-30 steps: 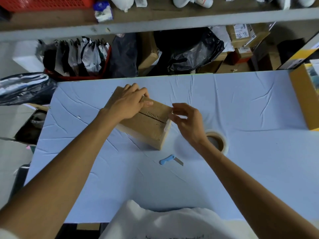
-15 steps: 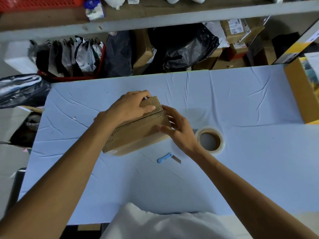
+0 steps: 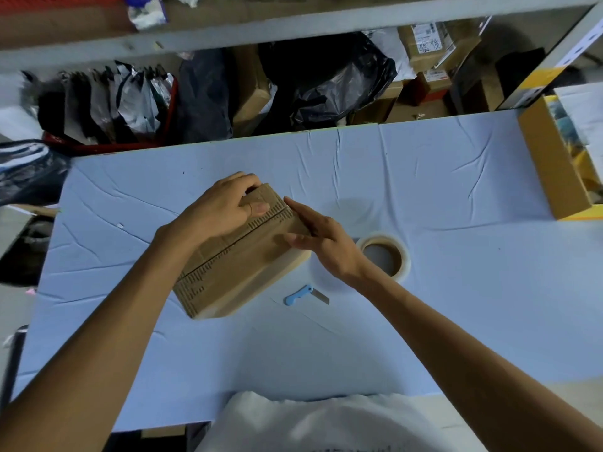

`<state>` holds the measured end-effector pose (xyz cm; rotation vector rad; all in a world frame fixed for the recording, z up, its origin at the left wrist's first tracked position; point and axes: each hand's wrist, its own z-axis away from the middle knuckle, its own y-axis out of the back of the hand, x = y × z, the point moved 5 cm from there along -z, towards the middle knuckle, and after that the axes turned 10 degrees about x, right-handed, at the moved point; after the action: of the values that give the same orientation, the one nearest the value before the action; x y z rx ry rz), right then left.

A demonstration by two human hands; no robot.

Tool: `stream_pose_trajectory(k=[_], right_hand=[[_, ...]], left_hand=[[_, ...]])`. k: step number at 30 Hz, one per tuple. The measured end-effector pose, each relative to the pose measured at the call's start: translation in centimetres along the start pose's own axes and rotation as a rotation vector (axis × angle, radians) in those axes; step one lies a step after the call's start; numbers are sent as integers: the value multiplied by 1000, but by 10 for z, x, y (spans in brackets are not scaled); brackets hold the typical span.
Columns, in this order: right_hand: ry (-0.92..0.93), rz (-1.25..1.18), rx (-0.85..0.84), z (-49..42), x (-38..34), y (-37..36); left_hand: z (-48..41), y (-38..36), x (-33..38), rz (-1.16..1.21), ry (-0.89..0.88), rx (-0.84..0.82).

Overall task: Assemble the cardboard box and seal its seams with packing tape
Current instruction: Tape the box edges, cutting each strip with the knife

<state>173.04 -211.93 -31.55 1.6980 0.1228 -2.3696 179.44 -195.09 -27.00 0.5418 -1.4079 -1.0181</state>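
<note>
In the head view, the box (image 3: 241,265) lies on the bench (image 3: 440,190) with its top seam facing up. The step looks like pressing tape flat, which likely goes best with firm, even strokes while the box is pinned. The left hand (image 3: 222,210) grips the far end, fingers curled over it. The right hand (image 3: 321,238) is spread flat, its straight fingers pressing the box's right edge, near the tape roll (image 3: 386,256).

The box (image 3: 241,256) lies on the surface (image 3: 424,190), tape roll (image 3: 385,256) just right, apparently a cutter (image 3: 301,295) before them.
</note>
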Motion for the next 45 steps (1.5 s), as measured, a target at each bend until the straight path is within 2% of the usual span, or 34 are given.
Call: stream_pose_trajectory(k=[9,12,16,20,23,27,29,32,35,39,42,45], right_hand=[[-6,86,-6,0,2,9],[39,188,-2,0,1,26],[-30,252,70,0,14,65],[-35,754,40,10,41,110],[-84,922,52,22,55,126],[67,1365,-198,32,81,113],[167,1510,-253,33,90,108],[212,1451,-167,31,78,111],[259,1207,3,34,34,115],[424,912,217,41,-45,107],[518,839,279,41,-89,96],[540,829,305,41,-111,86]], left_hand=[[-3,2,-2,28,28,0],[-3,2,2,20,38,0],[-6,3,6,1,62,-26],[-7,3,7,-12,81,-101],[-6,3,6,48,121,-121],[-5,2,4,94,151,-115],[-6,2,5,97,150,-114],[-6,6,12,100,127,-119],[-6,13,32,135,33,-58],[-3,23,76,351,-54,63],[1,20,103,510,-69,2],[6,15,117,499,-80,-6]])
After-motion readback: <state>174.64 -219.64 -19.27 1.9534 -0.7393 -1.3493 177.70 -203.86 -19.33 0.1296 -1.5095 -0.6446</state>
